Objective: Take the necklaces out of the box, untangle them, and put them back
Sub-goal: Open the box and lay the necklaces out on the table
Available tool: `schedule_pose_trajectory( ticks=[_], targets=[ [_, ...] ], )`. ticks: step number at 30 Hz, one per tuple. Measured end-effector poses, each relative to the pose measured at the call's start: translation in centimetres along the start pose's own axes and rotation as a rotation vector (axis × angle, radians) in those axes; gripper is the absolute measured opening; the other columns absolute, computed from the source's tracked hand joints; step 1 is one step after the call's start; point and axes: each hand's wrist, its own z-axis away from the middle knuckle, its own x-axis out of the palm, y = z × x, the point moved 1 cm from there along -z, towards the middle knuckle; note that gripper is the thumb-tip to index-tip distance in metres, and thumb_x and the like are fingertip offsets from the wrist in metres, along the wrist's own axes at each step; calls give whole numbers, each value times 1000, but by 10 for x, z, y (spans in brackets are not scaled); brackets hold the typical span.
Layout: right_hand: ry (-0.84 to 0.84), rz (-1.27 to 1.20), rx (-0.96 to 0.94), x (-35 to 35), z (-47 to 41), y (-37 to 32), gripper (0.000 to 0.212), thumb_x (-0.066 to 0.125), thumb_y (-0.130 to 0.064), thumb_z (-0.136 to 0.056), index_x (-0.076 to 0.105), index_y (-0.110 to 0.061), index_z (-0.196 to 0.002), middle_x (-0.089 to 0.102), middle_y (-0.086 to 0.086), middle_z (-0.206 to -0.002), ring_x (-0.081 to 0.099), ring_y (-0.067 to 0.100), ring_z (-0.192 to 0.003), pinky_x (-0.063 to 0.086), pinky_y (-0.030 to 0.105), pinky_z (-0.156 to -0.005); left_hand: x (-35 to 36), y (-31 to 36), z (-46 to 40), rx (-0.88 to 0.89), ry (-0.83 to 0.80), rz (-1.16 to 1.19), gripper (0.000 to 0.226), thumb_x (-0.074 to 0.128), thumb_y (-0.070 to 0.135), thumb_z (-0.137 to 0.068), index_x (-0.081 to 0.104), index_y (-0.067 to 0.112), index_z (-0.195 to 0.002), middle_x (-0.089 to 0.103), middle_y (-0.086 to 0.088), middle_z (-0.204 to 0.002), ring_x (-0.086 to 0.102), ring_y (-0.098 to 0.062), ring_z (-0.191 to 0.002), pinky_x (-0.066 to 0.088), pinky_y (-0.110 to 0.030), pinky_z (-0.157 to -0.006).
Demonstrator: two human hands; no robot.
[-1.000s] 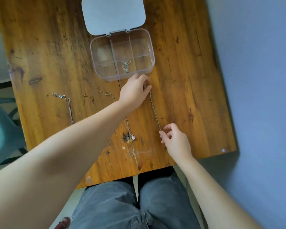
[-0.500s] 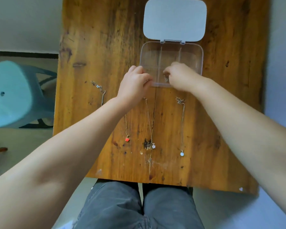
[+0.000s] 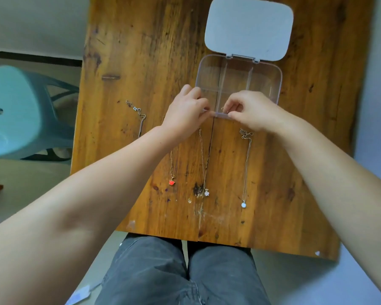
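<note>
Pinching at the near wall of the clear compartment box (image 3: 273, 84), your right hand (image 3: 251, 115) has thumb and forefinger closed on a small gold bit of chain (image 3: 223, 109) just inside that wall. Your left hand (image 3: 185, 113) has its fingers curled together against the box's near-left corner; whether they grip anything, I cannot tell.

Risks: the box is light, so tugging a snagged chain could drag or tip it. Your wrists hang right over the clasp ends near the box, so a sweep could re-tangle the laid-out rows.

Count, from the box's near side: four necklaces on the table (image 3: 141, 51): bare chain (image 3: 141, 119) far left, red-heart necklace (image 3: 172, 182), flower-charm necklace (image 3: 206, 192), white-bead necklace (image 3: 243, 204). One box, one open lid (image 3: 249, 27). Visible compartments look empty.
</note>
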Motion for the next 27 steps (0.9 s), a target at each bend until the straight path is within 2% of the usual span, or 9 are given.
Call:
schedule_pose_trajectory(
  ticks=[5,8,9,11,13,15,18,23,27],
  targets=[
    [183,-421,23,-15,31,-2,19,57,-19,-94,64,-18,-111,65,-5,-91,62,2,-80,48,13,-71,-8,12,0,-29,-24,-2,29,62,28,-88,64,11,-112,62,-12,-108,50,-35,-105,42,-44,-85],
    [207,-772,-8,-26,57,0,11,58,-13,-93,66,-14,-101,64,-1,-74,61,1,-60,49,13,-57,-24,49,-9,23,-98,414,44,59,23,-89,50,11,-131,55,-10,-133,45,-25,-126,35,-35,-104],
    [226,-833,-17,-29,65,1,11,57,-11,-93,66,-13,-99,64,1,-74,60,2,-60,49,14,-55,-30,63,-11,2,-155,570,38,57,21,-91,53,10,-127,58,-10,-129,49,-20,-122,37,-30,-102],
    [289,-922,-5,-34,82,10,14,56,-8,-93,67,-13,-98,67,1,-76,64,5,-67,51,15,-57,-38,83,-14,-79,-293,759,22,53,24,-95,66,10,-107,70,-9,-105,62,-8,-92,47,-21,-83],
    [350,-1005,35,-36,101,25,16,57,-6,-92,69,-17,-97,71,-3,-80,68,9,-76,53,17,-62,-36,92,-16,-142,-370,837,28,51,27,-97,68,6,-88,71,-8,-83,57,1,-64,44,-11,-64],
    [412,-1026,108,-31,119,40,18,58,-6,-91,69,-19,-93,72,-3,-84,71,13,-81,56,20,-65,-31,94,-17,-175,-398,889,32,49,29,-98,64,9,-78,65,-3,-70,55,-2,-61,46,-10,-68],
    [510,-1012,321,-10,146,63,13,57,-5,-92,66,-15,-92,69,6,-91,73,16,-84,59,24,-68,-21,99,-23,-180,-461,942,36,47,33,-97,61,15,-70,57,0,-61,53,-12,-62,49,-28,-77],
    [584,-1182,685,55,180,88,10,57,-7,-93,61,-12,-99,69,11,-96,73,19,-82,57,27,-66,-9,128,-42,-200,-518,850,40,49,39,-95,54,17,-62,48,3,-52,45,-11,-53,47,-22,-67],
    [546,-1299,831,109,205,88,15,58,-6,-92,62,-4,-106,70,9,-88,71,16,-75,57,26,-63,8,152,-65,-244,-518,831,41,52,38,-94,51,18,-59,45,2,-52,45,-7,-49,49,-24,-75]
  ],
)
